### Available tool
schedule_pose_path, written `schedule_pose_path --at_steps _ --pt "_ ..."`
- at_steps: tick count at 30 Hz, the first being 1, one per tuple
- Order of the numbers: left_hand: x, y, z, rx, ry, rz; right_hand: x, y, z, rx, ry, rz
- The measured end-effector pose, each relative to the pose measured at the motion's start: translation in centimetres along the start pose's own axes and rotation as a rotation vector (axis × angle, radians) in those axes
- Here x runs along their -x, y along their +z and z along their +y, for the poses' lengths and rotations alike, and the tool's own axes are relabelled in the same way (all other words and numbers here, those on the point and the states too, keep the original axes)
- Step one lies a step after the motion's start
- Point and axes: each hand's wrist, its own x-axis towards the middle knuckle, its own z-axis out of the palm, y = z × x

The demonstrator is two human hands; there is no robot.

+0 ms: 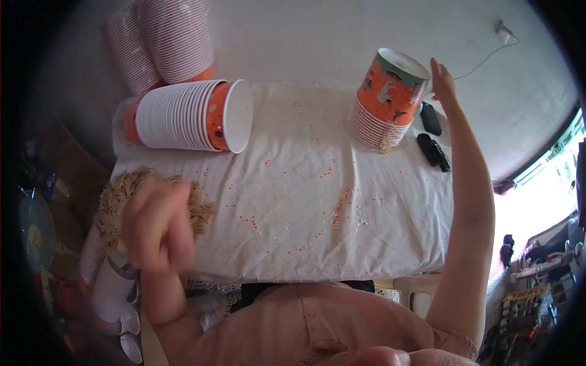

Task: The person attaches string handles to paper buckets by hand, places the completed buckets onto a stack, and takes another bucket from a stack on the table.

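My left hand [160,222] is smeared by motion above a heap of tan cords [125,198]. Its fingers look curled together; whatever they may hold cannot be made out. At the far right of the table, my right hand [444,82] is raised with its fingers stretched out, holding nothing. It is beside an upside-down stack of paper buckets [390,91], printed orange with a green band. Whether the palm touches the stack is unclear. Some tan cord [389,139] shows at the lower rims of that stack.
A second bucket stack [180,116] lies on its side at the left, in front of tall wrapped stacks [177,39]. Small orange and white paper dots [339,210] are scattered over the tablecloth [281,183]. A black phone [431,118] and another black object [433,152] lie at the right.
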Motion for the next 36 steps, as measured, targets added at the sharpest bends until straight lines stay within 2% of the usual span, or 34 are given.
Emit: schedule_pose_path --at_steps 1,2,4,5,7,10,11,13,16,20,21,22,24,25,28,30,32,34,36 --pt "-0.1 1.1 -1.5 0.054 -0.08 -0.051 -1.5 1.3 2.0 0.145 -0.271 0.227" --pt "0.0 2.3 -3.0 0.109 -0.164 -0.101 1.2 -0.4 -1.5 0.002 -0.263 0.253" --pt "1.3 5.3 -6.0 0.189 -0.409 -0.098 4.2 -1.3 -5.7 -0.063 -0.472 0.359" --pt "1.9 6.8 -7.7 0.144 -0.389 -0.109 5.1 -0.8 -7.0 -0.039 -0.577 0.369" --pt "3.6 9.6 -10.4 0.021 -0.395 -0.117 7.9 1.2 -10.2 -0.215 -0.618 0.214" --pt "6.1 12.9 -12.7 -0.162 -0.395 -0.109 13.4 4.7 -14.6 -0.247 -0.749 -0.011" --pt "6.4 13.5 -12.7 -0.212 -0.406 -0.111 15.7 5.6 -16.1 -0.297 -0.716 -0.132" --pt "8.3 14.6 -13.5 -0.185 -0.432 -0.071 18.5 8.8 -17.8 -0.401 -0.784 -0.289" --pt "10.0 14.6 -13.8 -0.238 -0.424 -0.154 22.5 13.0 -20.5 -0.465 -0.862 -0.417" --pt "9.9 14.3 -13.7 -0.239 -0.456 -0.208 26.0 16.6 -24.4 -0.619 -0.636 -0.723" --pt "9.9 14.2 -13.7 -0.241 -0.453 -0.212 26.8 17.7 -25.6 -0.699 -0.602 -0.606" --pt "10.0 14.2 -13.7 -0.21 -0.458 -0.208 27.0 18.4 -26.0 -0.702 -0.605 -0.611" --pt "10.1 14.1 -13.7 -0.165 -0.444 -0.194 27.0 19.4 -26.9 -0.875 -0.431 -0.82" --pt "10.1 14.0 -13.6 -0.195 -0.435 -0.219 27.4 21.1 -27.0 -1.015 -0.354 -0.792" --pt "10.1 14.1 -13.4 -0.207 -0.453 -0.247 26.7 22.2 -25.8 -0.965 -0.264 -0.853" --pt "10.0 14.0 -13.3 -0.191 -0.446 -0.237 26.7 21.5 -25.1 -1.047 -0.287 -0.764" --pt "10.1 14.2 -13.3 -0.168 -0.432 -0.214 25.8 18.5 -24.2 -0.744 -0.301 -0.757" --pt "10.2 14.2 -13.2 -0.17 -0.413 -0.201 25.3 16.3 -23.1 -0.723 -0.324 -0.735" --pt "10.0 14.0 -13.1 -0.178 -0.419 -0.216 24.8 14.5 -21.9 -0.726 -0.439 -0.636"
